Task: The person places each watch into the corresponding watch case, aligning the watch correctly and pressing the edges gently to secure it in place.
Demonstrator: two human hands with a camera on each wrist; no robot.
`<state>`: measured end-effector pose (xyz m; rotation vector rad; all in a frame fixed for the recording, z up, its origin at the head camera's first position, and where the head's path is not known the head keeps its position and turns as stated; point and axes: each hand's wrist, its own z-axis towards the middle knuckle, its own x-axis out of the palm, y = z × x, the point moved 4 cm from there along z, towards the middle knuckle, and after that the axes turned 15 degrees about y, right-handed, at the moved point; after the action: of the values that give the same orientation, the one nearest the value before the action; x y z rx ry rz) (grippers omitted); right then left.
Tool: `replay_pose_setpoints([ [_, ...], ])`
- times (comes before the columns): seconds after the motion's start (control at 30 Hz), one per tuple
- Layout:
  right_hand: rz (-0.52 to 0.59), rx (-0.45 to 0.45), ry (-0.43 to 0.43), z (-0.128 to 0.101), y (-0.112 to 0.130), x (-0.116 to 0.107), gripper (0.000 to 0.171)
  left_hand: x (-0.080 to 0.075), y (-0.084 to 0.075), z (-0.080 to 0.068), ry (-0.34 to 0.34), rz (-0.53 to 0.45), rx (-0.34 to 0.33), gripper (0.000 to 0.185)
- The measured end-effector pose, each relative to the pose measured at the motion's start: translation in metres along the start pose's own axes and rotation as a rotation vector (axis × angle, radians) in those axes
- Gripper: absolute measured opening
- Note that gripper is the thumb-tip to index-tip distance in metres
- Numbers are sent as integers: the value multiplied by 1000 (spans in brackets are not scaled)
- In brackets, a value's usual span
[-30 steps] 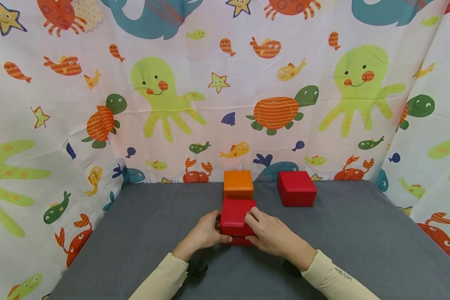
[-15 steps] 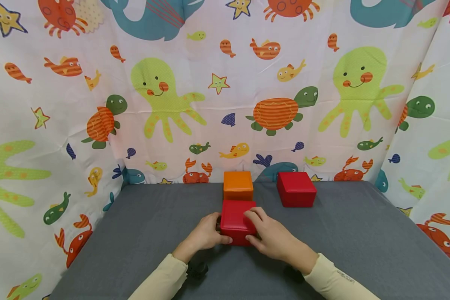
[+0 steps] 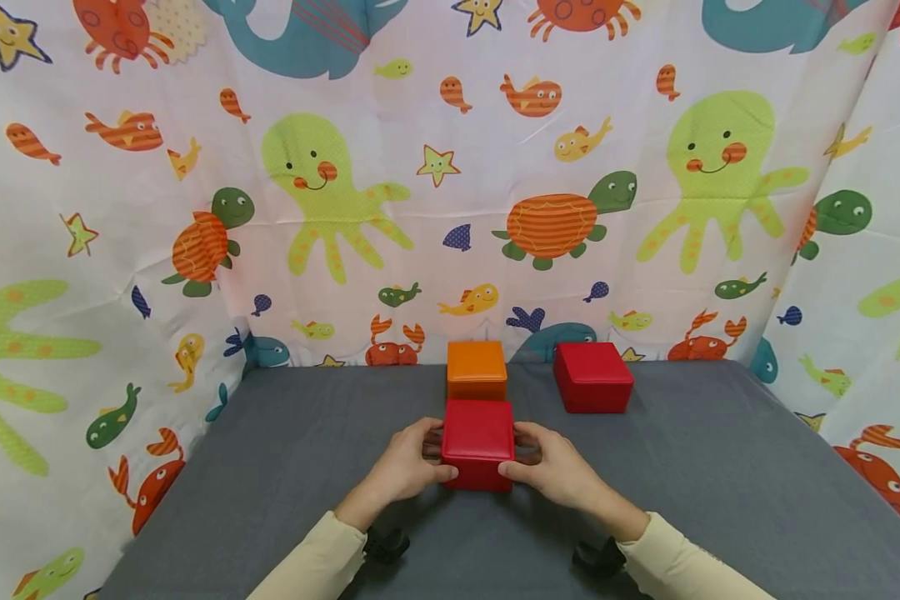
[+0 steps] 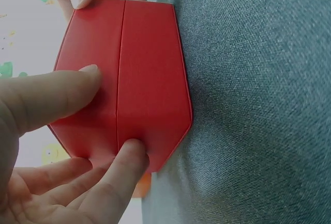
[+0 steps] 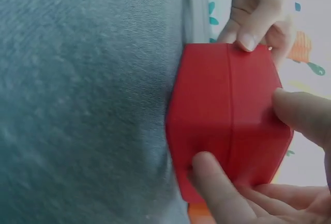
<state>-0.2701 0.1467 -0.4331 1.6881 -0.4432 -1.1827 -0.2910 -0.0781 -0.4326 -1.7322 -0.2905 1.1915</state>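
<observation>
Both hands (image 3: 480, 462) now flanking red box (image 3: 477, 433)

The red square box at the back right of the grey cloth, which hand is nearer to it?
Right. The right hand grips the near red box, diagonally in front of the far red box; the left hand is farther left.

Head view high, facing forward-down over grey table (image 3: 285, 467). Wrist views close, from opposite sides. All share near red box (image 3: 477, 440) (image 4: 124, 79) (image 5: 227, 115).
</observation>
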Motion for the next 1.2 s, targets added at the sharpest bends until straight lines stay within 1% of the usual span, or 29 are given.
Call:
replay_pose_setpoints([
  [0.13,-13,-14,-2,0,-1,2,74,-1,3,-1,-2,-1,2,68],
  [0.23,-21,-27,13,2,1,6,74,-4,6,-4,-1,-4,-4,69],
  [0.5,-55,-82,51,15,15,23,71,-19,15,-21,-8,18,-28,68],
  [0.7,-34,-69,67,32,27,39,68,-36,25,-35,-51,26,-80,68],
  [0.87,-42,-62,55,52,35,50,64,-53,37,-42,-116,29,-124,67],
  [1.0,-57,-56,48,72,40,59,65,-69,49,-44,-152,35,-147,67],
  [1.2,-74,-54,45,105,45,67,67,-95,65,-42,-165,55,-181,70],
])
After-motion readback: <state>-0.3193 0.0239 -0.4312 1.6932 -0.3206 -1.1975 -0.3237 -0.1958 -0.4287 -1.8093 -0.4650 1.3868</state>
